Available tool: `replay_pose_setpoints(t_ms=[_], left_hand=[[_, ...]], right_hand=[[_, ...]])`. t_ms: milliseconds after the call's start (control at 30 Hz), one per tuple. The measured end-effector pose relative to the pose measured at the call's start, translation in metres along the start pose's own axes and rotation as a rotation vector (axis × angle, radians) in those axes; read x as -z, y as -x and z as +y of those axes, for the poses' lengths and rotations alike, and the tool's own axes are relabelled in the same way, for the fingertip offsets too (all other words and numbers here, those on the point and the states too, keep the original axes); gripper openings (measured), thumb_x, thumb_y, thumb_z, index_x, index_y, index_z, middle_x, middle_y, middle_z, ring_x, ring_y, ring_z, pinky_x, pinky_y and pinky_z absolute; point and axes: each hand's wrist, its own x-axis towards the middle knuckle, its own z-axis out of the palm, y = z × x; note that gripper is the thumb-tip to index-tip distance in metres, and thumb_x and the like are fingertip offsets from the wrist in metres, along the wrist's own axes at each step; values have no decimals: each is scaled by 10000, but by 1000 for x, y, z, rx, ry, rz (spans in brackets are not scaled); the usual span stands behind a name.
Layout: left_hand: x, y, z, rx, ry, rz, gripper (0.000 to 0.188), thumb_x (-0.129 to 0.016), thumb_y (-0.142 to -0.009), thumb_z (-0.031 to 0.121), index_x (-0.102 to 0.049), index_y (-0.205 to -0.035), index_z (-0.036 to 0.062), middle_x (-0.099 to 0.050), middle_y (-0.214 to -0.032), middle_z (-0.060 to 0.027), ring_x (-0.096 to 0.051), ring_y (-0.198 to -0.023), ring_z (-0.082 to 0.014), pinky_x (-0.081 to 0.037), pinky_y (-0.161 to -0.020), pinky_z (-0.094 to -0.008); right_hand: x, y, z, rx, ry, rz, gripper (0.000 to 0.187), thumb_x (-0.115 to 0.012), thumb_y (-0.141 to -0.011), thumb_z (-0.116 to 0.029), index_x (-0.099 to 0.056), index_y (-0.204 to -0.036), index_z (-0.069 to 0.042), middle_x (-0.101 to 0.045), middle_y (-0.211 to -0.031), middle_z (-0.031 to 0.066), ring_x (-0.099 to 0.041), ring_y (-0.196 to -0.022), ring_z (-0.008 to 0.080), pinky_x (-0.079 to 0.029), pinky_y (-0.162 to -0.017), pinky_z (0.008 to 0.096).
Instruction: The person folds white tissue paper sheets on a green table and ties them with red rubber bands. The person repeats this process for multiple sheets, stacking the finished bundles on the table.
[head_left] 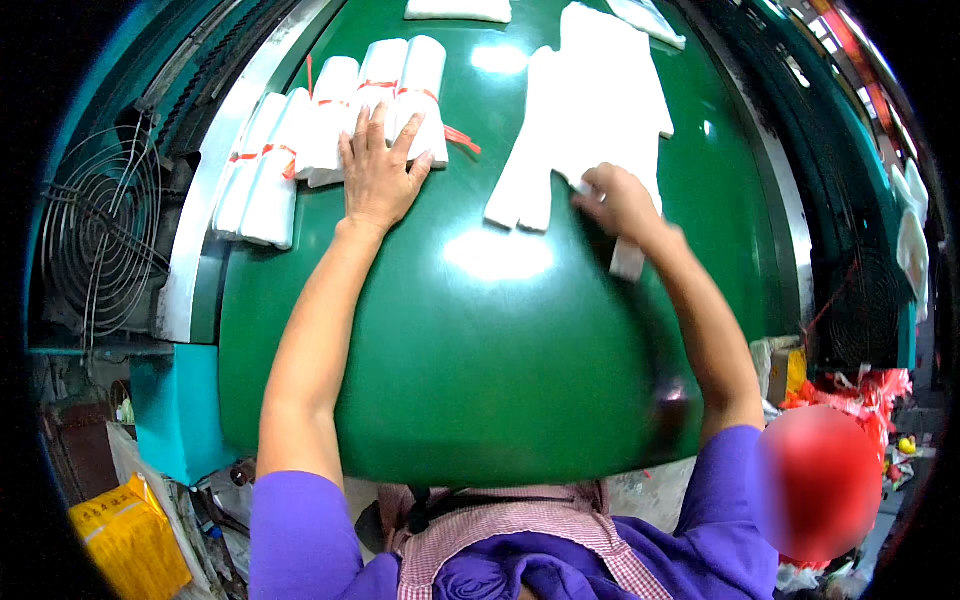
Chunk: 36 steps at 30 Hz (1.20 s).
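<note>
Several white plastic bag rolls (421, 84), bound with red ties, lie side by side at the far left of the green table. My left hand (380, 178) rests on the nearer ends of the middle rolls, its fingers spread. To the right lies a flat stack of white plastic bags (600, 90) with strap-like handles pointing toward me. My right hand (622, 205) is curled over the right-hand handle, closed on it. One white end sticks out below that hand. Some blur and the back of the hand hide the exact grip.
The green table (480, 380) has metal rails along both sides. More white bags (458, 9) lie at its far edge. A wire-guarded fan (105, 235) stands at left, above a yellow package (130, 540). Red plastic (885, 395) is heaped at lower right.
</note>
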Motion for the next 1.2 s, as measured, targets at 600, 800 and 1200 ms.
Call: replay_pose_setpoints(t_ms=[600, 800, 1200], left_hand=[[219, 180, 106, -703, 600, -809, 744, -767, -682, 204, -443, -1338, 65, -393, -1432, -141, -390, -1319, -314, -352, -1058, -457], [216, 183, 96, -626, 785, -759, 683, -710, -660, 58, -484, -1304, 71, -412, -1421, -132, -410, -1304, -331, -346, -1063, -463], [197, 137, 113, -348, 855, -695, 155, -635, -800, 27, -619, -954, 41, -662, -864, -115, -657, -797, -280, -507, -677, -359]], right_hand=[[-33, 158, -105, 224, -78, -62, 757, -462, -915, -514, -253, -1449, -20, -193, -1528, 181, -105, -1436, 318, -99, -1164, 424], [-16, 155, -92, 144, -241, -82, 707, -560, -905, -382, -268, -1441, -24, -217, -1511, 205, -188, -1405, 359, -199, -1139, 426], [-5, 331, -97, 276, -353, 57, 455, -699, -753, -118, -553, -1184, -117, -457, -1351, 127, -363, -1338, 306, -266, -1083, 524]])
